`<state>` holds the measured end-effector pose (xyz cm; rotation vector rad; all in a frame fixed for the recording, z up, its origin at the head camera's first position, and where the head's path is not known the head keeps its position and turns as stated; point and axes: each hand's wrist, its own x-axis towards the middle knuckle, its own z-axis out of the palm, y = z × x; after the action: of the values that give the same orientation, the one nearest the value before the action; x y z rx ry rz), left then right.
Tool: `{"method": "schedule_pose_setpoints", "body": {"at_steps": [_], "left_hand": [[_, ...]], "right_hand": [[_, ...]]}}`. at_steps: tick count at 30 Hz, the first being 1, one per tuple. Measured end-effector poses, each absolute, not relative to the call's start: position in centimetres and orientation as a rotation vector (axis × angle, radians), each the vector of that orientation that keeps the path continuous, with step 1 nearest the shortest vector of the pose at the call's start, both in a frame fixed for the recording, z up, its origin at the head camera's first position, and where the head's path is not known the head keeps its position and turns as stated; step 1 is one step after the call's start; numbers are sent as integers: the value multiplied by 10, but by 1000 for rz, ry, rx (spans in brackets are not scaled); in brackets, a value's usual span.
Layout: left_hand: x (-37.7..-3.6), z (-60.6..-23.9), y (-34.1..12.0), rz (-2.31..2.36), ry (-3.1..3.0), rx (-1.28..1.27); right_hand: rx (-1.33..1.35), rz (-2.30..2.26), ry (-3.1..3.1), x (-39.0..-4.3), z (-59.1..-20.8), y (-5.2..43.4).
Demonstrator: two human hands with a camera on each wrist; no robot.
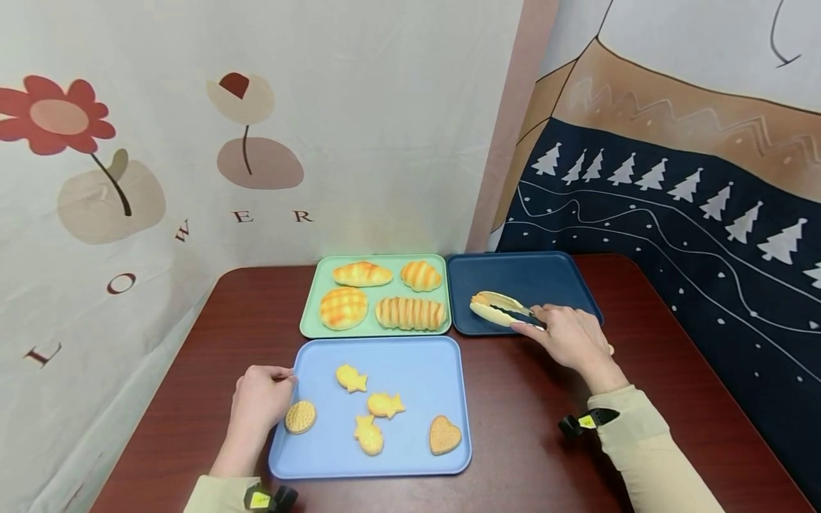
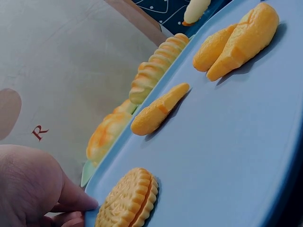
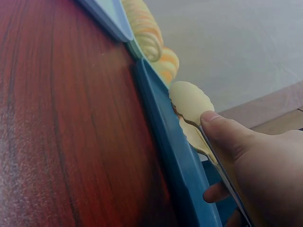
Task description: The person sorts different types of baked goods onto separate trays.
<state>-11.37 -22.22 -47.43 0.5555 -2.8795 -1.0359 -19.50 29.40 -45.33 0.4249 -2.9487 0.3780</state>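
My right hand [image 1: 567,338] grips a pair of cream tongs [image 1: 497,309] over the front edge of the dark blue tray [image 1: 551,281]; the thumb lies on the upper arm of the tongs [image 3: 191,106]. My left hand [image 1: 259,399] holds the left rim of the light blue tray [image 1: 410,370], its thumb [image 2: 75,198] beside a round sandwich biscuit [image 1: 300,417]. Three fish-shaped biscuits, one of them [image 1: 350,377] near the top, and a heart biscuit [image 1: 444,434] lie on that tray. The round biscuit [image 2: 128,201] looms close in the left wrist view.
A green tray [image 1: 311,306] behind holds several bread rolls, such as a ridged long one [image 1: 410,313]. All trays sit on a dark red wooden table [image 1: 526,413]. Patterned cloth hangs at the back and right. Bare table lies right of the light blue tray.
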Motion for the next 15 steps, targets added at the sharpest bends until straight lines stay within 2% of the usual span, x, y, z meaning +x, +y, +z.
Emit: {"method": "schedule_pose_setpoints", "body": {"at_steps": [15], "left_hand": [[-114, -473, -223, -1016, -2894, 523]], "right_hand": [[435, 290, -2965, -197, -459, 297]]}}
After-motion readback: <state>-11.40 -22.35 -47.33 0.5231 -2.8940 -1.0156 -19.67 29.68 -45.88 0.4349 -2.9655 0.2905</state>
